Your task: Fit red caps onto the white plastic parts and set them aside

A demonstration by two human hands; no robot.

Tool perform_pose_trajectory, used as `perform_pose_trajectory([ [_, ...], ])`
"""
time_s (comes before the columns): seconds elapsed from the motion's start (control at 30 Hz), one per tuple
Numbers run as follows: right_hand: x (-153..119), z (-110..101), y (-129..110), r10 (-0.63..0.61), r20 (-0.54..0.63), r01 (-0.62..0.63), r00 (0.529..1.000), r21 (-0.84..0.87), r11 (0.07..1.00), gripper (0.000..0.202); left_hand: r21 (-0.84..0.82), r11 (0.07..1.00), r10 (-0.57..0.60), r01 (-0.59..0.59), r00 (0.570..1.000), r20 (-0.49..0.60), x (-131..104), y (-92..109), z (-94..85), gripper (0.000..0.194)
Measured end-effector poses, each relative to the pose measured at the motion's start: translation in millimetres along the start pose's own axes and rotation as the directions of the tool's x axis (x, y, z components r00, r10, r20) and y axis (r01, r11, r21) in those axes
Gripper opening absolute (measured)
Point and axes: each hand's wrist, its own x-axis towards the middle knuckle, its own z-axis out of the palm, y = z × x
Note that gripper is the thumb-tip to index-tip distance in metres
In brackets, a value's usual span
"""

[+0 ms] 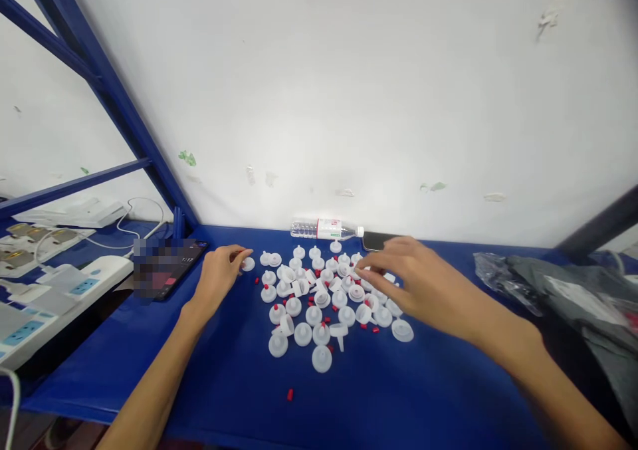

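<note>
**Two hands over a scatter of white caps and red plugs**

While both forearms reach in over the blue table [239, 383], the left hand [219, 274] lies curled at the left edge of the scatter, its fingertips [242, 256] pinched on what looks like a small red plug, right beside a lone white cap [248, 264]; the right hand [416, 277] hovers over the right side of the heap with fingers bent and spread, and whether it grips anything I cannot tell, since the fingertips merge with the pieces beneath.

The white caps [321, 358] lie spread across the middle of the table, some dome-up, some tipped on their sides, with red plugs [290, 393] strewn among them and one lying apart nearer the table's front edge; several caps already show a red dot at the top.

By their look these caps are thin moulded plastic, so likely very light, stiff and smooth; they would skid under a nudge rather than resist, and the raised centre knob or the rim seems the sensible place for a two-finger pinch; the plugs are tiny and probably prone to rolling, calling for fingertip care.

Behind the heap a clear water bottle [326, 228] lies on its side against the wall, a dark phone [376, 240] just beside its cap end; a blurred tablet [167, 267] sits left of the left hand, white power strips [74, 284] further left, and a grey bag [563, 290] at the right.
</note>
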Motion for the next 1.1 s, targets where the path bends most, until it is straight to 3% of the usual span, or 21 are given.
perform_pose_trajectory([
  [0.13, -34.6, 16.8, -6.3, 0.118, 0.006, -0.118, 0.993, 0.044, 0.992, 0.032, -0.015, 0.998, 0.06, -0.063, 0.988, -0.143, -27.6, 10.5, 3.0, 0.039],
  [0.27, -75.2, 46.4, -0.9, 0.287, 0.052, -0.292, 0.956, 0.132, 0.947, 0.031, -0.064, 0.988, 0.133, -0.14, 0.986, -0.095, -65.0, 25.6, 13.4, 0.05],
  [0.47, -120.4, 88.6, 7.5, 0.442, -0.175, -0.408, 0.88, 0.2, 0.891, 0.029, -0.134, 0.982, 0.12, -0.135, 0.986, -0.111, -97.2, 35.8, 23.6, 0.044],
  [0.57, -128.9, 101.2, 9.9, 0.427, -0.285, -0.374, 0.858, 0.221, 0.901, 0.027, -0.168, 0.977, 0.119, -0.13, 0.99, -0.072, -95.2, 33.9, 27.8, 0.043],
  [0.63, -132.1, 107.1, 13.7, 0.372, -0.328, -0.322, 0.868, 0.198, 0.926, 0.024, -0.19, 0.974, 0.116, -0.121, 0.992, -0.038, -90.9, 32.3, 29.8, 0.036],
  [0.77, -138.0, 114.0, 23.4, 0.294, -0.314, -0.257, 0.903, 0.155, 0.954, 0.021, -0.199, 0.978, 0.062, -0.065, 0.998, -0.021, -86.8, 33.6, 30.3, 0.03],
  [0.93, -142.0, 114.1, 24.6, 0.283, -0.303, -0.243, 0.91, 0.163, 0.956, 0.019, -0.188, 0.982, -0.015, 0.01, 1.0, -0.025, -92.2, 40.8, 27.8, 0.037],
  [1.0, -141.3, 112.8, 22.3, 0.306, -0.298, -0.263, 0.904, 0.176, 0.948, 0.019, -0.173, 0.985, 0.013, -0.025, 0.997, -0.072, -96.5, 42.2, 27.0, 0.041],
  [1.1, -138.2, 111.0, 19.5, 0.301, -0.321, -0.254, 0.898, 0.181, 0.95, 0.017, -0.139, 0.97, 0.179, -0.197, 0.975, -0.131, -104.5, 41.4, 27.4, 0.039],
])
